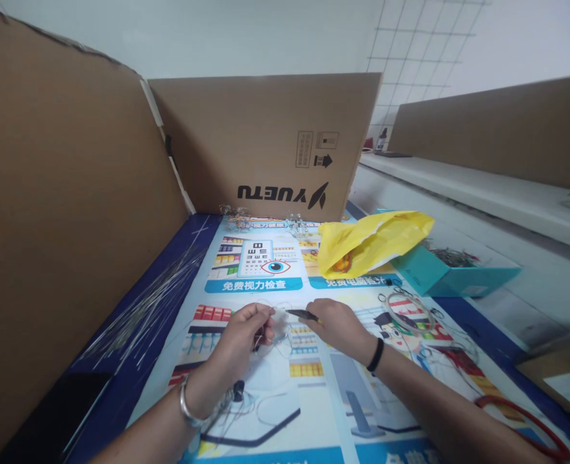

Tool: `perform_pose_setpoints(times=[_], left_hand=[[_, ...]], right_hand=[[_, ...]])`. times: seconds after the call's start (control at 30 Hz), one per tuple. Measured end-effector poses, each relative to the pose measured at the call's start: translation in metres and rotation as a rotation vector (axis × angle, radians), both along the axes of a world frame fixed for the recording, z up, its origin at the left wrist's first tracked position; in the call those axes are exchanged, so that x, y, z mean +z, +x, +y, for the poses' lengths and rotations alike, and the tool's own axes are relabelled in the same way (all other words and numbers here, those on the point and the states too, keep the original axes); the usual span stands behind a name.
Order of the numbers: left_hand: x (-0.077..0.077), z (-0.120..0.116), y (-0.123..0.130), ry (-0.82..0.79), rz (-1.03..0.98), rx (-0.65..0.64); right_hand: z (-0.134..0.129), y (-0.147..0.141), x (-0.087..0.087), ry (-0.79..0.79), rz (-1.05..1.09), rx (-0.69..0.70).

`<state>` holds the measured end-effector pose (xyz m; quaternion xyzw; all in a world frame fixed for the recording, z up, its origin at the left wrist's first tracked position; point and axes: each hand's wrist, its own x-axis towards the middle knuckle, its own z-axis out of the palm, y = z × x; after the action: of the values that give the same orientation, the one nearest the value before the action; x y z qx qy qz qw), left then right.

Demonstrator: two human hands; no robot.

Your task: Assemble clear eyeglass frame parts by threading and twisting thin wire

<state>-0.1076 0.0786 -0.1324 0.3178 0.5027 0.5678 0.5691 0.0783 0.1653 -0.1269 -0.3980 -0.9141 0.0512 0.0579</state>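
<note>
Thin wire [289, 338] is pinched between the fingertips of my left hand [249, 332], and a loop of it hangs between my two hands. Closed around a pair of dark-jawed pliers [300, 314] is my right hand [336, 322]; the jaws point left toward the wire. Whether the tips touch the wire I cannot tell. Under my left wrist lies a small tangle of wire with a black piece [238, 390] in it. A printed poster sheet [285, 299] covers the table beneath both hands.
Straight wires [149, 303] lie bundled at the left. Cardboard panels [265, 142] stand left and behind. To the right are a yellow bag [376, 241], a teal box [463, 278] of wire pieces, a pale wire coil [408, 312] and a red ring [521, 419]. Small wire shapes [296, 224] sit at the back.
</note>
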Motion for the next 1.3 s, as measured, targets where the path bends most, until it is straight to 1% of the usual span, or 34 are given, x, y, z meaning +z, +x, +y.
perform_pose_setpoints(times=[0.33, 0.47, 0.63, 0.77, 0.87, 0.93, 1.0, 1.13, 1.3], left_hand=[[0.002, 0.001, 0.005, -0.016, -0.02, 0.054], [0.005, 0.001, 0.005, -0.035, 0.012, 0.065], [0.01, 0.002, -0.002, -0.014, 0.171, 0.007], [0.008, 0.008, -0.011, 0.022, 0.287, -0.003], [0.006, 0.011, -0.016, 0.131, 0.445, 0.002], [0.007, 0.011, -0.017, 0.225, 0.588, -0.015], [0.009, 0.01, -0.017, 0.295, 0.676, -0.038], [0.01, 0.01, -0.014, 0.367, 0.687, -0.046], [0.008, 0.011, -0.013, 0.343, 0.71, -0.028]], right_hand=[[0.0, 0.002, 0.007, -0.111, 0.042, -0.003], [-0.001, 0.002, 0.008, -0.159, 0.072, -0.003], [0.0, 0.002, 0.008, -0.154, 0.07, 0.016], [-0.001, 0.002, 0.009, -0.158, 0.043, 0.031], [-0.003, 0.002, 0.011, -0.147, 0.032, 0.039], [-0.004, 0.001, 0.012, -0.139, 0.024, 0.041], [-0.005, 0.0, 0.013, -0.139, 0.018, 0.042], [-0.008, -0.002, 0.015, -0.146, 0.008, 0.053], [-0.012, -0.003, 0.013, -0.146, -0.002, 0.064]])
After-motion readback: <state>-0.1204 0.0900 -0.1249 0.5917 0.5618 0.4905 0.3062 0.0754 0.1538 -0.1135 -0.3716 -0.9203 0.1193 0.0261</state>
